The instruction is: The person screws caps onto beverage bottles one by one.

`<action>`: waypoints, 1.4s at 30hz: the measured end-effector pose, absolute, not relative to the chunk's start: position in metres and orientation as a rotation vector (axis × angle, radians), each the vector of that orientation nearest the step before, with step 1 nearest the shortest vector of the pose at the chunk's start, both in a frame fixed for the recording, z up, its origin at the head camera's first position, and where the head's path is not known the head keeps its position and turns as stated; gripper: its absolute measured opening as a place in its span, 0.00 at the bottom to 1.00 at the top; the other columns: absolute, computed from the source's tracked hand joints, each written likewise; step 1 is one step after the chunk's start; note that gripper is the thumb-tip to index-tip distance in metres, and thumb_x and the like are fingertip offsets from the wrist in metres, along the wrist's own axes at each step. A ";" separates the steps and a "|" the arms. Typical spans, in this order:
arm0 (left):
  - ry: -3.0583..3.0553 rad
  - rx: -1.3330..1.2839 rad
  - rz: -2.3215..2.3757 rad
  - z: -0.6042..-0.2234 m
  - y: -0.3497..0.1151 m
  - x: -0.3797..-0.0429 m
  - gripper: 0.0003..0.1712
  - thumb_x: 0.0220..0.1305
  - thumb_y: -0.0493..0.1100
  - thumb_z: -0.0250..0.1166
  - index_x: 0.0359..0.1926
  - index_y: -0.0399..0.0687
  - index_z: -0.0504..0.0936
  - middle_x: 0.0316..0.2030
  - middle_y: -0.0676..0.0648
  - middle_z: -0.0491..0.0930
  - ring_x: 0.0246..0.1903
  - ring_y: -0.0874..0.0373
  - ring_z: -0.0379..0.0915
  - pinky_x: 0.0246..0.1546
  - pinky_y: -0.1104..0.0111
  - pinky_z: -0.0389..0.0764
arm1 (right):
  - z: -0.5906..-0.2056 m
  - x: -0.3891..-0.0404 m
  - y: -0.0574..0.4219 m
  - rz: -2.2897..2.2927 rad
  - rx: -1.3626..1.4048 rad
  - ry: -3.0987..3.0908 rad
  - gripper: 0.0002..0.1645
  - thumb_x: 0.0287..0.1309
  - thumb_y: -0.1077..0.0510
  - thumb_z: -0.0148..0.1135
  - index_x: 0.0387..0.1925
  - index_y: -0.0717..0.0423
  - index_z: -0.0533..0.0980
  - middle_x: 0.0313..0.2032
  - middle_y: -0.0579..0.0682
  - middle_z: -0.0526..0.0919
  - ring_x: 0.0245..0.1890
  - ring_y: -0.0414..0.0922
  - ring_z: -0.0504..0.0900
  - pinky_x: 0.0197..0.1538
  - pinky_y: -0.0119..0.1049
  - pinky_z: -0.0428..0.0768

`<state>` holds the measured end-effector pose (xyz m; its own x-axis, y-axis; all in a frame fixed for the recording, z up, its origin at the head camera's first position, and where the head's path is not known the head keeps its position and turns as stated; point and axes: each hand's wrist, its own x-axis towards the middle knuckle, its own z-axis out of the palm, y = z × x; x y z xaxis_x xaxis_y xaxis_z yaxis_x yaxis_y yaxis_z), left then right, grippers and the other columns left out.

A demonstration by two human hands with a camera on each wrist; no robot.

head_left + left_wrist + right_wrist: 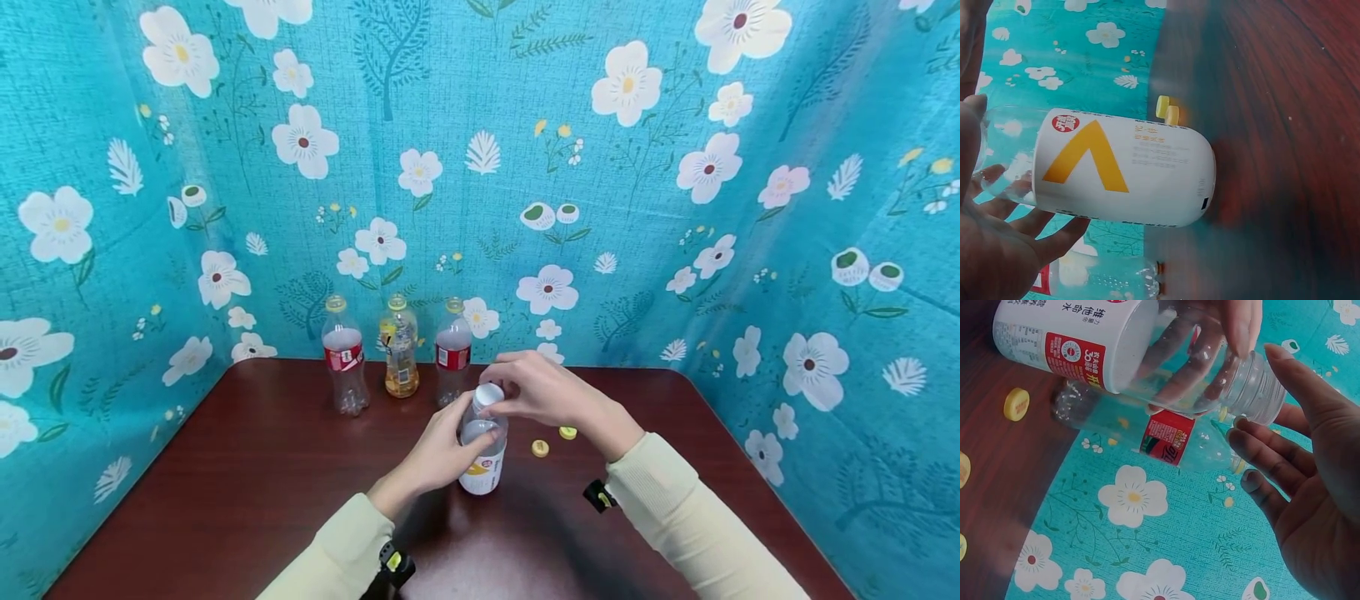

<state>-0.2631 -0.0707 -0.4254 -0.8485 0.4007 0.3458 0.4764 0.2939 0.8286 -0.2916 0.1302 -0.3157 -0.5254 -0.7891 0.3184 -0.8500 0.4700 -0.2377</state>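
Note:
A clear bottle with a white label and yellow mark [481, 473] stands nearly upright before me, close to the table. Around its upper body my left hand [442, 446] grips, fingers behind and thumb in front. At the top, my right hand [542, 390] has its thumb and curled fingers about the pale, ridged cap [491, 394]. In the right wrist view, the right thumb lies along one side of that ridged top [1264, 394], and the other fingertips bend in from the opposite side. The left wrist view shows the label [1116, 169] and the left fingers beneath the bottle.
Behind stand a red-labelled bottle [344, 358] at left, a bottle with amber liquid [401, 350], and another red-labelled bottle [453, 354]. Yellow caps [540, 448] lie on the dark red table [285, 483], right of the held bottle. A floral turquoise cloth [480, 208] encloses the table.

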 end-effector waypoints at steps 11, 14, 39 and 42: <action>-2.460 -0.799 -1.753 -0.428 -0.071 -0.263 0.31 0.71 0.52 0.67 0.72 0.61 0.69 0.63 0.49 0.77 0.58 0.52 0.79 0.57 0.49 0.81 | -0.309 -0.293 0.129 0.524 1.438 -2.656 0.15 0.59 0.52 0.76 0.47 0.51 0.86 0.34 0.44 0.78 0.30 0.39 0.74 0.31 0.30 0.76; -2.462 -0.808 -1.746 -0.429 -0.071 -0.263 0.30 0.72 0.51 0.66 0.72 0.60 0.69 0.62 0.49 0.78 0.56 0.53 0.79 0.55 0.52 0.82 | -0.307 -0.293 0.130 0.512 1.459 -2.684 0.15 0.60 0.52 0.74 0.48 0.51 0.85 0.34 0.44 0.77 0.30 0.40 0.75 0.31 0.31 0.76; -2.493 -0.853 -1.765 -0.427 -0.074 -0.265 0.32 0.73 0.51 0.64 0.74 0.62 0.66 0.65 0.51 0.76 0.59 0.53 0.77 0.58 0.51 0.80 | -0.306 -0.293 0.126 0.412 1.433 -2.720 0.13 0.68 0.45 0.67 0.49 0.44 0.82 0.27 0.36 0.77 0.25 0.34 0.73 0.29 0.32 0.74; -2.501 -0.851 -1.766 -0.427 -0.074 -0.264 0.32 0.73 0.51 0.64 0.74 0.61 0.66 0.65 0.51 0.76 0.60 0.53 0.77 0.59 0.50 0.79 | -0.305 -0.291 0.128 0.412 1.457 -2.718 0.14 0.68 0.47 0.67 0.51 0.45 0.82 0.33 0.36 0.80 0.29 0.35 0.75 0.33 0.32 0.77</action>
<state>-0.2645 -0.0740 -0.4269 -0.8561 0.4413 0.2690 0.4011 0.2389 0.8843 -0.2907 0.1278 -0.3045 -0.5609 -0.8140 0.1508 -0.8221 0.5263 -0.2169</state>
